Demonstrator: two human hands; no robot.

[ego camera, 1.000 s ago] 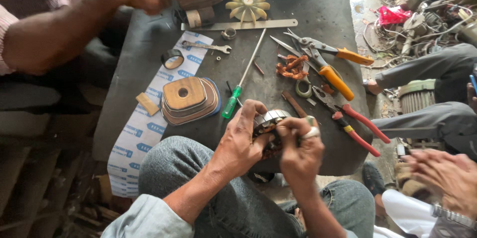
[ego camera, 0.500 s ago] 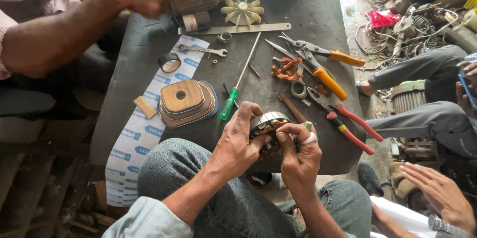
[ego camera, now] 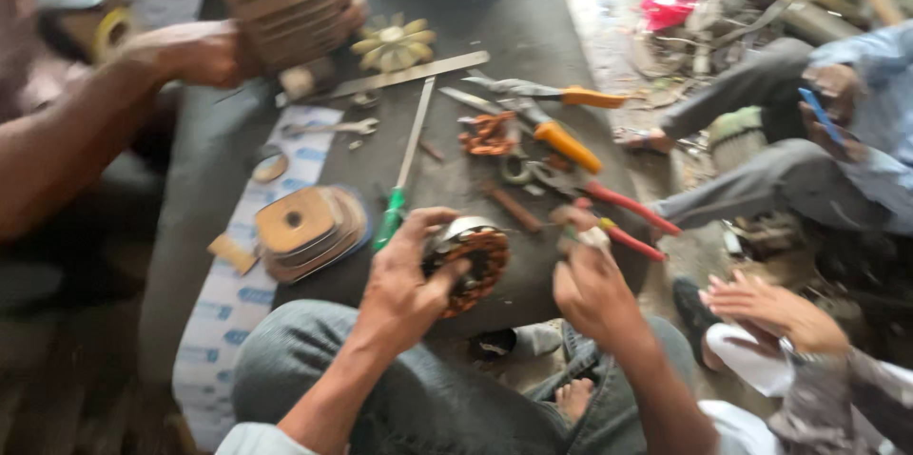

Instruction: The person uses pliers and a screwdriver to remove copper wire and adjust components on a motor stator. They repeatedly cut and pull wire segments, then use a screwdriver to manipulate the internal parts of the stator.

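Note:
My left hand [ego camera: 407, 274] grips a round motor stator [ego camera: 473, 261] wound with copper wire, held at the near edge of the dark table [ego camera: 518, 32]. My right hand [ego camera: 588, 279] is off to the right of the stator, no longer touching it, with its fingers pinched on a small pale object [ego camera: 582, 236] too blurred to name. A green-handled screwdriver [ego camera: 400, 177] lies just beyond my left hand. The frame is motion-blurred.
Pliers with red handles [ego camera: 618, 212], orange-handled snips [ego camera: 561, 94], a copper wire coil [ego camera: 487, 133], a cream fan impeller [ego camera: 394, 42], a wrench [ego camera: 333, 128] and stacked discs [ego camera: 309, 227] lie on the table. Another person's hands [ego camera: 204, 46] hold a motor body [ego camera: 283, 3] at the left. Others sit at the right.
My right hand has come off the stator and moved right, pinching something small. My left hand still holds the stator. The camera has shifted and blurred.

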